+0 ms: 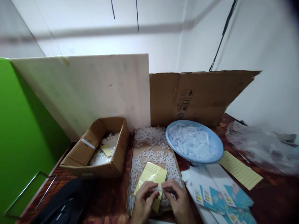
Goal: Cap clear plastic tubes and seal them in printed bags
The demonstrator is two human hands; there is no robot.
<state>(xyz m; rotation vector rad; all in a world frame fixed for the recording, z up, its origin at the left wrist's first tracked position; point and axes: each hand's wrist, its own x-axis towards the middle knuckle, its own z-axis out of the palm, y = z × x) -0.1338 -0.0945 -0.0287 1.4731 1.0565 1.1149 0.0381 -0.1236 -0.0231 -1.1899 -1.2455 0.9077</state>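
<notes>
My left hand (145, 200) and my right hand (177, 199) meet low in the middle, with fingers and thumbs pinched. Between their fingertips is a small white piece (159, 188), too small to make out exactly. Under it lies a yellow sheet (155, 173) with rows of small printed marks, partly hidden by my fingers. The sheet rests on many small white plastic pieces (149, 155) spread over a shallow cardboard tray (140, 148). More whitish pieces are heaped at the tray's far end.
A blue basin (220, 148) of clear, strip-like pieces stands right of the tray. Nearer lie white-and-teal printed cards (216, 191) and another yellow sheet (241, 171). Clear plastic bags (259, 146) lie far right. On the left are an open cardboard box (122, 144) and a black item (67, 199).
</notes>
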